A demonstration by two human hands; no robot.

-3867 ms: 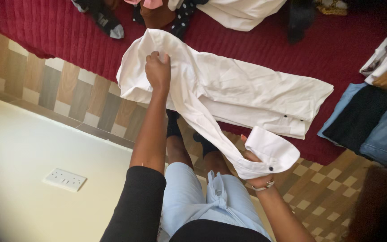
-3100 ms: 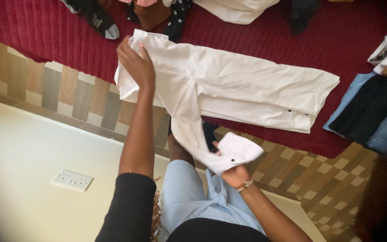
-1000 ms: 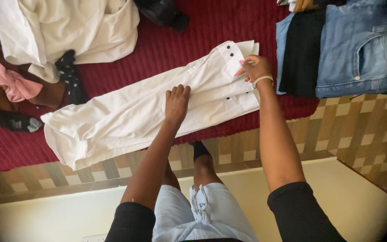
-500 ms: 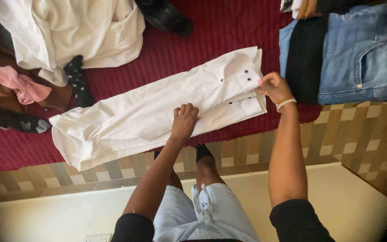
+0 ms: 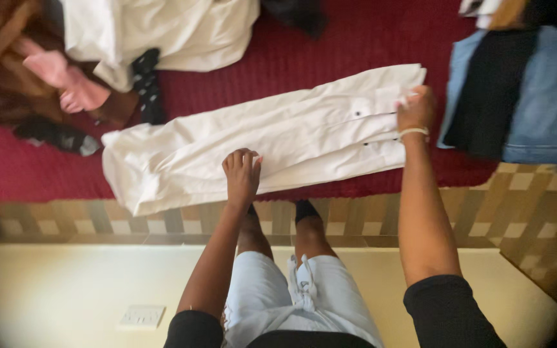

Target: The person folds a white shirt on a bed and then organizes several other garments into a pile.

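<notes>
A long-folded white shirt [image 5: 272, 138] lies along the near edge of the red-covered bed [image 5: 330, 45], long axis running left-right w/ its right end tilted away; left hand [image 5: 241, 173] rests curled on its middle, right hand [image 5: 415, 108] pinches the buttoned right end, folded jeans [image 5: 546, 96] just beyond.

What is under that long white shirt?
The white shirt lies on a dark red ribbed cover; its near edge overhangs the patterned floor. Anything beneath its middle is hidden.
</notes>
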